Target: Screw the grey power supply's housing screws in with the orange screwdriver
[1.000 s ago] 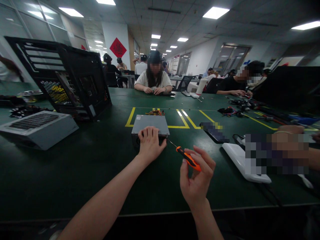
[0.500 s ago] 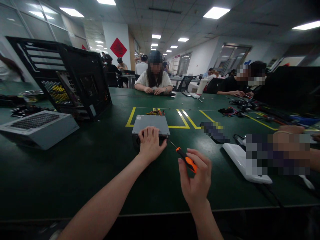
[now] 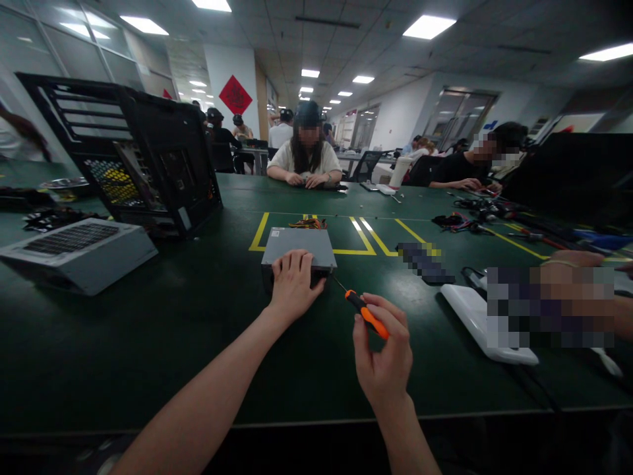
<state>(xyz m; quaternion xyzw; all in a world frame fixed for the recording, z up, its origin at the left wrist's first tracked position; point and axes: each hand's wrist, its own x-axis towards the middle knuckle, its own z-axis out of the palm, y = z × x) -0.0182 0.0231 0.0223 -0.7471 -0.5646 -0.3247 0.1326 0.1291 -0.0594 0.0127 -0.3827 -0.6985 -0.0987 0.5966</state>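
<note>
A grey computer power supply [image 3: 316,244] sits on the green table in front of me, its bundle of coloured cables [image 3: 307,224] at the far side. My left hand [image 3: 291,285] grips it from the near side, fingers over the top and thumb toward the right end of its front face. Between the thumb and fingers of my right hand [image 3: 384,359] is an orange and black screwdriver [image 3: 363,310]. Its shaft points up and left to the lower right corner of the power supply. Whether the tip sits in a screw is too small to tell.
A second power supply [image 3: 84,254] and a black computer case [image 3: 163,158] stand at left. To the right lie a white device [image 3: 479,323], a blurred dark object [image 3: 425,262] and loose cables [image 3: 475,211]. Another person's hand [image 3: 568,277] is at far right; co-workers sit opposite.
My right hand and the screwdriver have shifted slightly left, with the handle a little closer to the power supply. My left hand has moved slightly left on the power supply.
</note>
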